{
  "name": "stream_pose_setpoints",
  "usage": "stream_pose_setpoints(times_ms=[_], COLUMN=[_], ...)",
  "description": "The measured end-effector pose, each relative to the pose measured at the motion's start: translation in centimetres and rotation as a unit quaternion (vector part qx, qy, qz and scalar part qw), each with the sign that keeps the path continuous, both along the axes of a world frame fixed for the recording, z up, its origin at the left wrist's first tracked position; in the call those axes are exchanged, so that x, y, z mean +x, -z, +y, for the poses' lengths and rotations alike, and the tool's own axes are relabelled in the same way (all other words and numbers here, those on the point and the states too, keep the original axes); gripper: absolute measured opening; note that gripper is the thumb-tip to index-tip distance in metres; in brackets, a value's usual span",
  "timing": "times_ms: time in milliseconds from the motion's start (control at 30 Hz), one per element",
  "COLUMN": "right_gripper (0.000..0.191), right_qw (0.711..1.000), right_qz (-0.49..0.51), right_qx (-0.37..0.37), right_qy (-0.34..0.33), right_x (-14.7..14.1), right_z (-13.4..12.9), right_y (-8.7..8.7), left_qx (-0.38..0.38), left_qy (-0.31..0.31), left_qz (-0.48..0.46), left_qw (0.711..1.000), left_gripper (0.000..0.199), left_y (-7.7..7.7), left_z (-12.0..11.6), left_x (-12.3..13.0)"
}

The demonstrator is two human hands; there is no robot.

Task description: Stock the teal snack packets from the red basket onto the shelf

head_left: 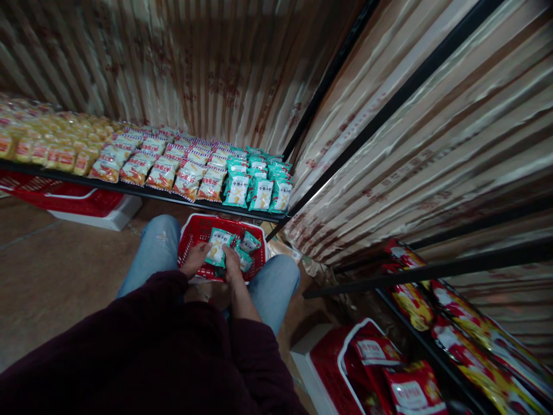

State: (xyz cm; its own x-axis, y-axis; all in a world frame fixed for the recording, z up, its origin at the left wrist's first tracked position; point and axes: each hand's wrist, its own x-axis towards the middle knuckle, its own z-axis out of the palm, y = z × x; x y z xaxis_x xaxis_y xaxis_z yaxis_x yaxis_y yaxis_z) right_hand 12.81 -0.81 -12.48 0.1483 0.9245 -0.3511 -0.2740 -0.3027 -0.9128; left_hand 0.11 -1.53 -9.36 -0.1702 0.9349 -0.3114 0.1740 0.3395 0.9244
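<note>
Both hands are over a red basket (188, 239) between the person's knees. My left hand (196, 259) grips the left edge of a green and white snack bag (219, 245), while my right hand (232, 262) has hold of its right edge. The bag's printed front faces up. Inside the basket, to the right of my right hand, lie several more green bags (249, 242). Similar green bags (261, 193) stand in rows on the shelf just beyond the basket.
White and orange bags (165, 170) and yellow packages (56, 151) fill the shelf (173, 199) leftward. Under it sits another red basket (99, 203). At lower right, a basket (326, 363) holds red bags (410, 389) beside a lower shelf. Black metal bars (371, 127) cross the right side.
</note>
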Motion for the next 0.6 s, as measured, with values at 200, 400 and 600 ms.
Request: stream_pose_setpoints(times_ms=[200,400,600], right_gripper=[0.035,0.024,0.033], right_qw=[0.999,0.990,0.990], right_qz=[-0.054,-0.123,-0.110], right_qx=[0.010,0.063,0.086], right_qy=[0.000,0.000,-0.008], right_x=[0.3,0.7,0.5], right_z=[-0.3,-0.4,-0.2], right_y=[-0.5,-1.6,-1.4], left_qx=[0.029,0.071,0.079], left_qy=[0.002,0.057,0.040], left_qz=[0.069,0.138,0.033], left_qw=[0.997,0.986,0.996], left_gripper=[0.033,0.037,0.052], left_y=[-1.2,-2.8,-1.6], left_z=[-0.4,-0.3,0.0], left_x=[0.3,1.5,1.7])
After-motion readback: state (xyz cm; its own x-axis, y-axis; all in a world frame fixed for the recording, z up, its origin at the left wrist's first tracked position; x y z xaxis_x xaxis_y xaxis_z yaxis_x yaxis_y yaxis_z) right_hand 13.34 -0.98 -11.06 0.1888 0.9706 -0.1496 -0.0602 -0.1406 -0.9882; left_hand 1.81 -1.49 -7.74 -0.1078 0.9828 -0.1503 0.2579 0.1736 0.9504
